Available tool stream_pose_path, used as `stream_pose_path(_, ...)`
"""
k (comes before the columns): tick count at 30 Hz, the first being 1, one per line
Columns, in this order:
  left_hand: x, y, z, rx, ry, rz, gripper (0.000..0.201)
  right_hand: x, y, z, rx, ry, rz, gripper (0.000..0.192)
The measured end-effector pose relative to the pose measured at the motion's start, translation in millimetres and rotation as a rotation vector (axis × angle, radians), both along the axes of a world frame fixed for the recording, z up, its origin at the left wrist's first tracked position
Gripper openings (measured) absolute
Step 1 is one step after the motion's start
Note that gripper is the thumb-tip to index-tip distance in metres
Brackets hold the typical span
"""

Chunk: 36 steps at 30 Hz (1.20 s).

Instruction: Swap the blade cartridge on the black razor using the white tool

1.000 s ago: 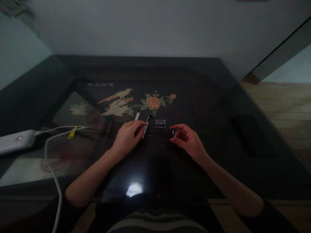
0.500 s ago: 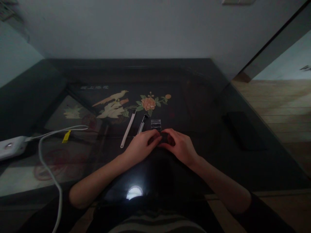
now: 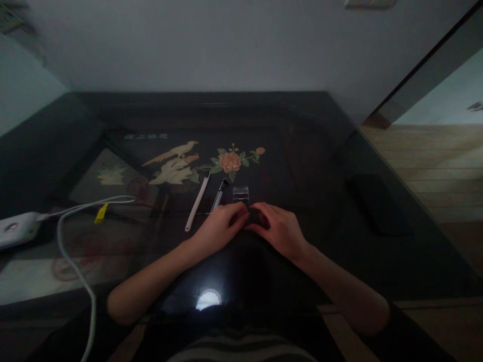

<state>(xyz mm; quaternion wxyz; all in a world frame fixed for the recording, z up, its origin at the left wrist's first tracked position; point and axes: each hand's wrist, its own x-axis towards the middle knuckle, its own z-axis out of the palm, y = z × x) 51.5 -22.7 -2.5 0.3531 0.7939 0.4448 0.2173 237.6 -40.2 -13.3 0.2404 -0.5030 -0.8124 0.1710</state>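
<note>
My left hand [image 3: 221, 225] is closed, thumb and fingers drawn together at the tips. Opposite it, my right hand [image 3: 281, 228] curls inward with thumb and index tips almost meeting the left fingertips. Whatever lies between them is too small and dark to make out. Just beyond the fingertips stands a small clear case [image 3: 240, 194]. Left of the case lies a slim tool with a silver handle and a dark head [image 3: 218, 195], partly covered by my left hand. Farther left is a thin white stick [image 3: 197, 203] with a hole at its near end.
The glossy dark table [image 3: 317, 201] bears a bird-and-flower picture [image 3: 230, 162]. At the left are a white power strip [image 3: 18, 229], a white cable [image 3: 75, 266] and a yellow tag [image 3: 100, 213]. A flat dark object [image 3: 381, 203] lies at the right. A wall [image 3: 196, 45] rises behind.
Both hands stay in nearly the same place, with fingertips shifted only slightly. The whole view has moved a few pixels; the things on the table lie as before.
</note>
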Motion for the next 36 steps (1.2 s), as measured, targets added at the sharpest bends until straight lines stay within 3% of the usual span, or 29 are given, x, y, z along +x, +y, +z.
stream_pose_path(6, 3, 0, -0.8, 0.074, 0.07, -0.015, 0.02, -1, -1, -2.1, 0.071, -0.066, -0.017, 0.034)
stream_pose_path(11, 1, 4, 2.2, 0.129, 0.129, -0.039, 0.019, -1, 0, -0.7, 0.033, 0.013, 0.004, 0.041)
stream_pose_path(15, -10, 23, 9.2, 0.203, 0.217, -0.075, 0.018, 6, 9, -1.1, -0.05, 0.211, 0.019, 0.062)
stream_pose_path(18, -18, 49, 16.0, 0.281, 0.316, -0.101, 0.018, 13, 21, -4.0, -0.061, 0.267, -0.017, 0.05)
stream_pose_path(21, -19, 78, 21.0, 0.351, 0.423, -0.13, 0.017, 16, 36, -7.5, -0.07, 0.177, -0.011, 0.041)
stream_pose_path(25, -13, 102, 22.9, 0.39, 0.529, -0.229, 0.014, 8, 53, -12.2, -0.001, -0.009, 0.013, 0.049)
stream_pose_path(29, -8, 110, 19.8, 0.416, 0.586, -0.293, 0.014, -1, 66, -19.0, 0.025, -0.109, 0.022, 0.057)
stream_pose_path(36, -11, 120, 8.4, 0.44, 0.609, -0.375, 0.017, -1, 70, -25.7, 0.02, -0.091, 0.025, 0.052)
